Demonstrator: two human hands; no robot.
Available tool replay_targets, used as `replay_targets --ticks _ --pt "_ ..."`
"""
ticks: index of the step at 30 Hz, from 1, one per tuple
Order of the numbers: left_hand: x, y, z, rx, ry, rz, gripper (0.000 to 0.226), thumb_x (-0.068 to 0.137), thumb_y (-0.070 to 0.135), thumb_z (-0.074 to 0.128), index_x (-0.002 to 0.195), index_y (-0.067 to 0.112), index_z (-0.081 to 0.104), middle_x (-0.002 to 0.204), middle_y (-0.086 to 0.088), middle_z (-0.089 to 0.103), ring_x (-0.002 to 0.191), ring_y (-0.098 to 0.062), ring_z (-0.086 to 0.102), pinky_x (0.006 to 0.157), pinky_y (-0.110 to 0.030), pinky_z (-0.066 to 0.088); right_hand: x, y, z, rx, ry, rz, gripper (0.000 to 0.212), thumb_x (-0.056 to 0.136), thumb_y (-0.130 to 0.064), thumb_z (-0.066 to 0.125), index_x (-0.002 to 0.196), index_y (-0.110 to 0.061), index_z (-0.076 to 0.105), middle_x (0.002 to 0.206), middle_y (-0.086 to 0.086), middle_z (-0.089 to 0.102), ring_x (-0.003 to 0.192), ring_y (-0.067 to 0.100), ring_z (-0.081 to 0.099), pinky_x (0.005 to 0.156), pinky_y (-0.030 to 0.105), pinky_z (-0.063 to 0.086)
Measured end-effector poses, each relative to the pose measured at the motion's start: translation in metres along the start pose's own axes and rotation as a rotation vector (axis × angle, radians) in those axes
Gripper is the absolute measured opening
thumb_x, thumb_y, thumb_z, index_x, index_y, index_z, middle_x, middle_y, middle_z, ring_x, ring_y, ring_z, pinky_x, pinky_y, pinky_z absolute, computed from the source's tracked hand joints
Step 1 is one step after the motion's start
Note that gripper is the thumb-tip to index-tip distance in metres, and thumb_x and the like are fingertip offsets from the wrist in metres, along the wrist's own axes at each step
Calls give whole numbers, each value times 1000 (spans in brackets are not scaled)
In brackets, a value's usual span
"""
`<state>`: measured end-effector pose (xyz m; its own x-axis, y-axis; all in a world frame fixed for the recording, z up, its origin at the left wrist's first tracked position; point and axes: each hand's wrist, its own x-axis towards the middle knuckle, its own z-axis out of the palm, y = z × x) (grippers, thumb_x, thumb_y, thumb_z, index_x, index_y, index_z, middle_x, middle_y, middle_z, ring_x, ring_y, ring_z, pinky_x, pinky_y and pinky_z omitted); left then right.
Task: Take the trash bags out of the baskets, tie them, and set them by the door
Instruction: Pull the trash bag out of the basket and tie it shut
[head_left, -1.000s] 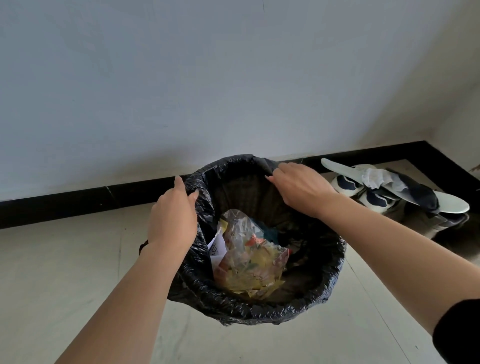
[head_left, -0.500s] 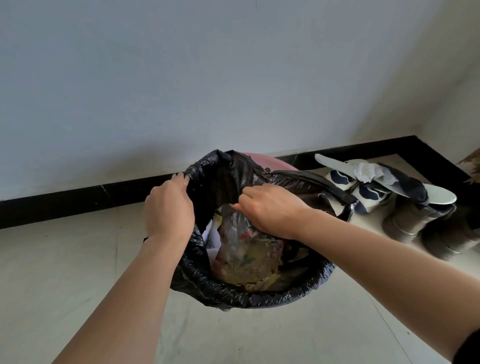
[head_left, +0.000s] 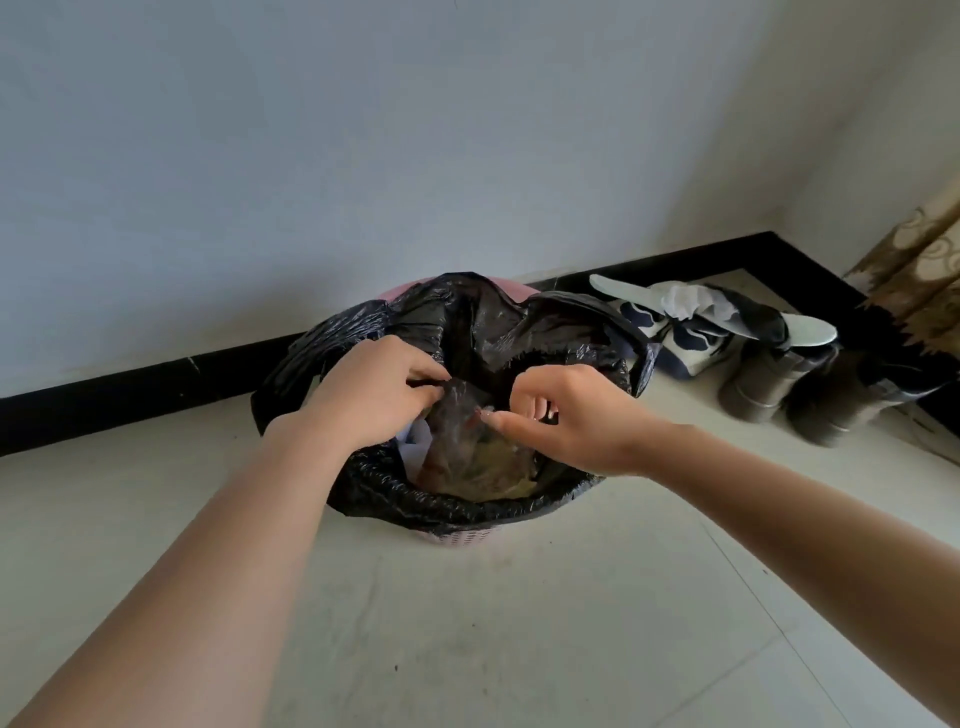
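Black trash bag gapes upward; left hand pinches its rim, right hand curled, grip unclear

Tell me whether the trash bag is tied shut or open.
Open, not tied: the trash bag gapes wide, wrappers show inside, and it sits in the basket.

Grey boots and pale insoles by the black baseboard, patterned curtain at right.
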<state>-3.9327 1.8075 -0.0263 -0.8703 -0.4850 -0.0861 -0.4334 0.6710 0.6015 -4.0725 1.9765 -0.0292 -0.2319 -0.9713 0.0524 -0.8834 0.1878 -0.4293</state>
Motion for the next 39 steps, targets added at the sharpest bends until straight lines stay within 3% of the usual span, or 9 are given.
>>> replay_targets --ticks 3,6,8,11,17,22,25,28,39 --pt "-13 19 -5 37 -280 15 20 84 32 70 104 32 74 122 11 66 119 -7 55 101 -23 38 -28 -2 4 -119 5 -171 53 91 -63 38 79 -15 59 75 -4 57 71 16 53 67 34 47" --pt "-24 30 -9 91 -525 13 24 80 43 71 102 35 75 114 17 68 109 -3 60 101 -25 41 -48 8 8 -241 63 -389 47 95 -53 43 90 -12 65 75 0 59 68 21 54 65 33 46" --pt "-31 32 -8 117 -690 0 42 71 54 75 110 40 70 110 25 67 105 3 59 100 -22 40 -57 18 15 -351 64 -491 41 95 -48 49 100 -11 66 75 2 59 67 23 54 63 33 46" --pt "-38 28 6 186 -811 -51 74 62 54 81 130 40 55 135 24 52 127 1 44 112 -28 31 -62 28 25 -423 82 -573 30 98 -40 47 109 -15 59 76 4 57 64 25 52 62 33 47" --pt "-42 24 18 151 -693 -43 49 74 48 75 120 33 66 122 23 62 113 1 53 100 -20 38 -58 33 34 -472 142 -617 25 103 -30 37 98 -13 55 75 4 54 62 24 50 58 33 46" --pt "-44 21 15 -59 -568 -46 21 74 43 75 94 37 75 85 31 69 81 13 58 82 -13 40 -54 30 32 -471 167 -623 13 98 -26 46 91 -16 47 76 3 53 67 21 44 60 30 39" --pt "-45 20 16 -81 -519 -29 16 72 42 77 87 36 76 82 26 72 79 10 61 83 -16 44 -55 28 30 -455 157 -626 14 101 -27 38 92 -17 43 76 3 53 67 21 43 60 29 38" --pt "-46 24 17 -60 -448 8 14 71 39 80 82 32 78 75 21 73 66 11 59 70 -14 41 -56 28 29 -447 157 -596 19 103 -28 35 93 -16 45 76 3 52 68 22 44 60 29 38" --pt "-55 29 22 -30 -276 79 6 72 33 81 77 30 78 71 13 74 71 -2 65 73 -22 49 -56 21 30 -271 135 -382 31 102 -23 35 91 -5 58 80 7 53 69 27 48 64 37 47"
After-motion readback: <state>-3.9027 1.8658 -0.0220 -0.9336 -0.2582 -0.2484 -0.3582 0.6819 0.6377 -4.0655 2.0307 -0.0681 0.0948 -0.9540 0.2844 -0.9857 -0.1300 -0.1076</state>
